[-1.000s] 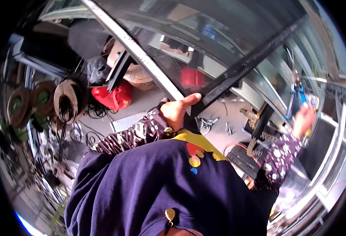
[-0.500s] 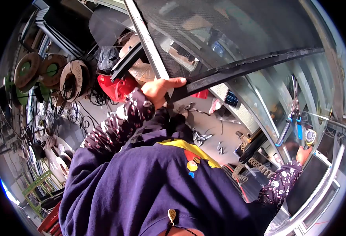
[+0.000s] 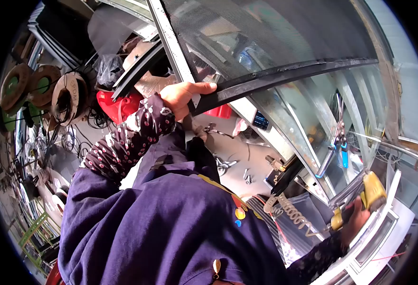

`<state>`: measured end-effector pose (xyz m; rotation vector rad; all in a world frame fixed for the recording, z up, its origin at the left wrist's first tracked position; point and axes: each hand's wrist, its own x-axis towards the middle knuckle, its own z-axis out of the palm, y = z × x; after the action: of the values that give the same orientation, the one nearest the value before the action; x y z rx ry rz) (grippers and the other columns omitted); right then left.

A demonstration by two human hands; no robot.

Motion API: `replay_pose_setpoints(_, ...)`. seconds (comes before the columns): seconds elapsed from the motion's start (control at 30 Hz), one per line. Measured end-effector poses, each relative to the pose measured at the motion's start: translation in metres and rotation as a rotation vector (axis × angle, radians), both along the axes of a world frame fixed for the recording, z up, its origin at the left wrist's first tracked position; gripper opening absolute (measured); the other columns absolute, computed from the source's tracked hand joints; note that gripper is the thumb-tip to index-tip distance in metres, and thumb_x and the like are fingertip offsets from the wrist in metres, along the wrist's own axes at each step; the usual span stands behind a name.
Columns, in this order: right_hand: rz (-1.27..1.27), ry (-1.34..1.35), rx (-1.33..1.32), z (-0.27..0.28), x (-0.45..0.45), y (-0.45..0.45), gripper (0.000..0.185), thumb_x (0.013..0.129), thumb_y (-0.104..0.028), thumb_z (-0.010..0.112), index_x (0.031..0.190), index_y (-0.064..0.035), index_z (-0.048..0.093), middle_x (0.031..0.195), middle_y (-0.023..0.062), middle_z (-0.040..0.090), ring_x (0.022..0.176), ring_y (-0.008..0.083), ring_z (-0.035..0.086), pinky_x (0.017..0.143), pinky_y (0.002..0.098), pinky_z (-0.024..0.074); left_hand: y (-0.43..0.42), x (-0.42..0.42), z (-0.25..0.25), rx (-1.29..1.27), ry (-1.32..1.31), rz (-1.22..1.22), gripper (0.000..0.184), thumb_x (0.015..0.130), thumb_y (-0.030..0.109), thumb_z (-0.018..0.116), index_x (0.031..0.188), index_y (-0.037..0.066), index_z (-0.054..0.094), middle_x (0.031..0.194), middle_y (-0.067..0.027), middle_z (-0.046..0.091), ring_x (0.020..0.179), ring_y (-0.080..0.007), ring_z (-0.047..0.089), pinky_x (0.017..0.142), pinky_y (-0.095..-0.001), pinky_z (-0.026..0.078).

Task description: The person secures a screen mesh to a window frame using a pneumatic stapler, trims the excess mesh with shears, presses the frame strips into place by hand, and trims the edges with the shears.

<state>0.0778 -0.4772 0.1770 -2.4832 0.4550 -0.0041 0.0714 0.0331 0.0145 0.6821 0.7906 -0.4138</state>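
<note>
My left hand is wrapped around the corner of a mesh screen frame, the thumb lying over its dark bar. Black mesh fills the frame, and one light side bar runs up from the same corner. Out at the far right, my right hand has its fingers curled around a yellow-and-grey tool; its exact kind is unclear. A coiled beige hose runs close to this tool. Beyond it, blue-handled pliers lie on the glass-like surface.
A phone rests on a light strip below the frame. Cardboard spools and a red bag-like object are on the left. Shiny metal pieces lie on the floor. A white frame stands at the right edge.
My right hand has moved down and now grips the yellow-and-grey tool; before, it was at a tape measure, now out of sight. My left hand keeps its grip as the view shifts slightly.
</note>
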Motion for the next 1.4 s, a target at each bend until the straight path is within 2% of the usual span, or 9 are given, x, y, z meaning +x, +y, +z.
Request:
replay_pose_setpoints(0.17,0.191,-0.112,0.335,0.032,-0.042,0.094,0.016,0.086,-0.016,0.059,0.08,-0.0016,0.055,0.068,0.0031,0.05,0.06,0.0118,0.048,0.055,0.0248,0.0379,-0.007,-0.001,0.013,0.0,0.038,0.019,0.023,0.081,0.01,0.068,0.099,-0.004,0.061,0.094,-0.0121,0.065,0.08,-0.0208,0.065,0.077,-0.0319,0.052)
replay_pose_setpoints(0.3,0.277,0.391,-0.05,0.038,-0.011,0.243,0.004,0.079,0.0,0.058,0.078,0.003,0.059,0.076,0.0051,0.058,0.064,0.0125,0.053,0.058,0.027,0.0441,-0.003,-0.003,0.004,-0.181,-0.044,-0.032,0.03,0.084,0.013,0.065,0.108,-0.003,0.058,0.098,-0.0116,0.064,0.087,-0.0215,0.063,0.08,-0.034,0.049)
replay_pose_setpoints(0.43,0.898,0.104,-0.078,-0.017,-0.006,0.243,0.017,0.085,-0.009,0.064,0.1,-0.0012,0.063,0.083,0.0026,0.061,0.07,0.01,0.057,0.065,0.0242,0.0456,-0.01,-0.009,-0.007,0.122,-0.139,-0.157,0.026,0.086,0.014,0.062,0.108,-0.001,0.061,0.098,-0.0096,0.065,0.09,-0.0204,0.062,0.083,-0.0319,0.047)
replay_pose_setpoints(0.57,0.502,0.399,0.261,-0.016,0.018,0.281,0.013,0.085,-0.008,0.063,0.097,-0.0021,0.061,0.078,0.0007,0.06,0.067,0.0096,0.056,0.061,0.0234,0.0436,-0.012,-0.01,-0.002,-0.093,-0.079,-0.043,0.025,0.087,0.011,0.062,0.107,-0.005,0.06,0.098,-0.012,0.065,0.086,-0.0201,0.063,0.08,-0.0301,0.047)
replay_pose_setpoints(0.6,0.256,0.479,0.379,-0.013,0.022,0.29,0.052,0.072,0.005,0.071,0.119,-0.0001,0.049,0.108,0.0096,0.061,0.098,0.0178,0.062,0.085,0.0318,0.0498,-0.014,-0.008,-0.001,-0.08,-0.098,-0.01,0.023,0.087,0.012,0.062,0.104,-0.005,0.061,0.094,-0.0118,0.066,0.084,-0.0195,0.063,0.079,-0.0294,0.048)
replay_pose_setpoints(0.7,0.398,0.376,0.254,-0.019,0.02,0.292,0.018,0.082,-0.001,0.065,0.099,-0.001,0.061,0.082,0.0021,0.061,0.068,0.0095,0.056,0.062,0.0247,0.0448,-0.006,-0.006,0.004,-0.197,-0.06,-0.1,0.022,0.087,0.013,0.062,0.1,-0.004,0.063,0.091,-0.011,0.066,0.082,-0.0186,0.064,0.076,-0.0291,0.048)
replay_pose_setpoints(0.73,0.262,0.524,0.263,-0.015,0.025,0.293,0.063,0.07,0.002,0.075,0.124,0.0012,0.042,0.116,0.0122,0.056,0.105,0.02,0.058,0.09,0.0325,0.0471,-0.006,-0.006,0.006,-0.105,-0.026,-0.152,0.023,0.087,0.017,0.063,0.098,-0.004,0.064,0.088,-0.0101,0.067,0.078,-0.0177,0.063,0.073,-0.0285,0.048)
replay_pose_setpoints(1.07,0.918,0.314,0.057,-0.022,0.039,0.281,0.044,0.077,0.002,0.067,0.118,0.0008,0.052,0.107,0.0093,0.063,0.098,0.0186,0.061,0.086,0.0314,0.0476,-0.009,-0.007,0.001,-0.05,-0.011,-0.222,0.033,0.087,0.024,0.064,0.113,0.004,0.061,0.072,0.0044,0.054,0.063,-0.0059,0.042,0.057,-0.0251,0.036)
replay_pose_setpoints(1.4,0.478,0.294,0.243,-0.014,0.026,0.289,0.032,0.078,-0.003,0.07,0.107,-0.0011,0.056,0.099,0.0065,0.062,0.09,0.0148,0.061,0.078,0.0294,0.0486,0.006,-0.005,0.006,-0.211,-0.028,-0.15,0.03,0.087,0.02,0.061,0.108,-0.001,0.06,0.096,-0.0103,0.064,0.086,-0.0196,0.06,0.077,-0.0312,0.047)
